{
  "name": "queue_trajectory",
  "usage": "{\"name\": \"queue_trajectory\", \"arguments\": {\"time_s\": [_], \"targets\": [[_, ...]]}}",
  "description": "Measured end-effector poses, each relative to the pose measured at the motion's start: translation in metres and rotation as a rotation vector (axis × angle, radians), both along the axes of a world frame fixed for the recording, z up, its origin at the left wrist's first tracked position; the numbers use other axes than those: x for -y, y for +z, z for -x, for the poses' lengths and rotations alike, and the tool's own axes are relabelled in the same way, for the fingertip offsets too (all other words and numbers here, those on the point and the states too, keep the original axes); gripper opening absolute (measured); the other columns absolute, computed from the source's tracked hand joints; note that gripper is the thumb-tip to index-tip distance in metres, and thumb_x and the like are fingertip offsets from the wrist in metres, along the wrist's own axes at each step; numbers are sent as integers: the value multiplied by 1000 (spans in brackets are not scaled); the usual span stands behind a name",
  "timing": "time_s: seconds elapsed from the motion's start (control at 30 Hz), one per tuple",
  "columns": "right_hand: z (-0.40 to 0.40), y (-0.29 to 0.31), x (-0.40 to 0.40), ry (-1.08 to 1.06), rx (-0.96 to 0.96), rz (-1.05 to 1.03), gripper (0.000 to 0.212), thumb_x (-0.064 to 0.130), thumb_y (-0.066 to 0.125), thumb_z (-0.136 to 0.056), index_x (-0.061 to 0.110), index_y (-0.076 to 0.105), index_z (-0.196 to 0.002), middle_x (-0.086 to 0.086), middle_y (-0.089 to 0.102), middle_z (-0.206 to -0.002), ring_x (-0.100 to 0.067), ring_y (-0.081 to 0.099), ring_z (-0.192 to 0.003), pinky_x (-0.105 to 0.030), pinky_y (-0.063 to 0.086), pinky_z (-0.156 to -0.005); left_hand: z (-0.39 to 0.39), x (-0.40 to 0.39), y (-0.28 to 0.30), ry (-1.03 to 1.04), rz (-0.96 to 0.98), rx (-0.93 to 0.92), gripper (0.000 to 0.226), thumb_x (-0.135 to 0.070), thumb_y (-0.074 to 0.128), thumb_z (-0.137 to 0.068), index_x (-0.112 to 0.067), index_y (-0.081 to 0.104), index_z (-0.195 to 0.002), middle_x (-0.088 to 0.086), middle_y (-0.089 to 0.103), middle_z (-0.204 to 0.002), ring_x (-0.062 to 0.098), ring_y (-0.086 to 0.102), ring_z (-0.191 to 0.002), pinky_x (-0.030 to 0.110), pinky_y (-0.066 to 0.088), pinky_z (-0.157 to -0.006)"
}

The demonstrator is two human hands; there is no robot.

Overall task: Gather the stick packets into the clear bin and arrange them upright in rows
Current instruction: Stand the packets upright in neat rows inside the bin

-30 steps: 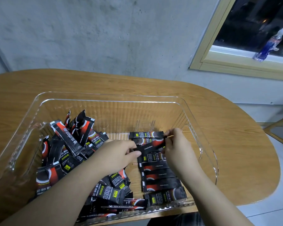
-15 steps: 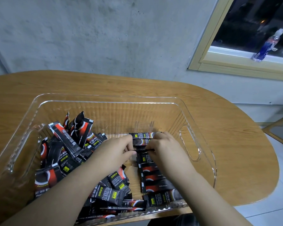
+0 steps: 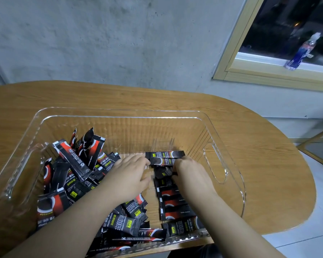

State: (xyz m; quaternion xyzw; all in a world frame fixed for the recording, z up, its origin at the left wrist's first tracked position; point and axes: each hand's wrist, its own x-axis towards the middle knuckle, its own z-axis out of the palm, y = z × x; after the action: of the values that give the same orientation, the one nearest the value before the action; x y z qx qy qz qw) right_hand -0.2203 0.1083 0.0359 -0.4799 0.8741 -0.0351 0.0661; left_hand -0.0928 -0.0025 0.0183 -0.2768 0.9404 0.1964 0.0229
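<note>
Basically both hands are on one stick packet (image 3: 163,173) in the right-hand row (image 3: 172,190), its long axis left-right across the clear bin (image 3: 119,113); left hand (image 3: 131,175) pinches its left end, right hand (image 3: 191,176) its right end, both closed on it. Row: roughly eight packets, some hidden. Loose pile (image 3: 76,175) by the bin's left wall: too jumbled to count, twenty-plus at a guess

Oval wooden table (image 3: 259,146) against grey concrete wall (image 3: 119,43); blue-labelled bottle (image 3: 302,51) on window sill (image 3: 259,59).
</note>
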Motion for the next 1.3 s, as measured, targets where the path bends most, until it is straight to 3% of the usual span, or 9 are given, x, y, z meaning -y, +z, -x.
{"name": "queue_trajectory", "arguments": {"time_s": [0.1, 0.23, 0.47, 0.6, 0.73, 0.93, 1.07, 1.2, 1.3], "targets": [[-1, 2, -1, 14, 41, -4, 17, 26, 64, -89, 10, 60, -94, -6, 57, -104, -27, 59, -90, -34, 48, -75, 1, 1, -1, -5, 0, 1, 47, -41, 39, -99, -27, 28, -142, -11, 14, -157, 6, 7, -145, 30, 4, -116], [-4, 2, 1, 28, 11, 29, 19, 33, 61, -90, 15, 55, -88, -3, 57, -102, -24, 54, -85, -30, 38, -66, 1, 0, -3, -40, 14, 28, 53, -40, 37, -100, -30, 19, -148, -11, 7, -159, 5, 2, -146, 30, -1, -116], [-5, -7, 6, -15, -48, 66, 19, 7, 57, -88, 16, 44, -79, -4, 56, -97, -23, 41, -74, -30, 34, -59, 1, 1, -4, -49, 11, 66, 61, -37, 35, -100, -30, 4, -152, -10, -2, -160, 6, -2, -146, 31, -4, -116], [-4, -8, 4, -1, -70, 86, 22, -2, 52, -85, 16, 40, -78, -1, 41, -84, -21, 36, -73, -24, 18, -45, 1, 0, -3, -23, 8, 34, 56, -36, 39, -99, -26, 17, -149, -10, 18, -156, 10, 12, -144, 32, 5, -117], [-6, -7, 1, 28, -52, 97, 20, 0, 49, -86, 19, 44, -83, 2, 34, -83, -19, 31, -79, -29, 27, -58, 1, 0, -2, -53, 21, 14, 49, -35, 40, -99, -31, 26, -145, -16, 26, -151, 6, 18, -141, 30, 8, -115], [-5, -5, 1, 21, -30, 67, 24, -4, 47, -84, 14, 57, -95, -2, 53, -99, -18, 33, -81, -29, 28, -62, 1, 1, -3, -97, 16, 37, 60, -30, 40, -98, -36, 12, -151, -21, 10, -157, 2, 6, -144, 29, 0, -115], [-3, -7, 1, 21, -41, 54, 24, -2, 47, -84, 14, 59, -97, -3, 55, -103, -23, 46, -94, -29, 29, -65, 0, 0, -1, -110, 10, 55, 63, -27, 39, -99, -37, 6, -151, -21, 6, -157, 2, 3, -144, 31, -1, -116], [-2, -10, 1, 27, -70, 75, 31, -1, 47, -83, 14, 62, -105, -3, 56, -105, -24, 48, -101, -29, 32, -68, 1, 0, -2, -44, 15, -18, 54, -26, 39, -99, -29, 18, -149, -15, 20, -154, 7, 13, -143, 29, 6, -115], [-2, -9, 5, 118, -108, 134, 41, -2, 47, -82, 16, 60, -116, -3, 57, -112, -25, 47, -105, -30, 39, -80, 2, 1, -8, 20, 58, -64, 36, -27, 40, -98, -21, 33, -133, -7, 36, -138, 13, 29, -132, 30, 16, -112]]}}
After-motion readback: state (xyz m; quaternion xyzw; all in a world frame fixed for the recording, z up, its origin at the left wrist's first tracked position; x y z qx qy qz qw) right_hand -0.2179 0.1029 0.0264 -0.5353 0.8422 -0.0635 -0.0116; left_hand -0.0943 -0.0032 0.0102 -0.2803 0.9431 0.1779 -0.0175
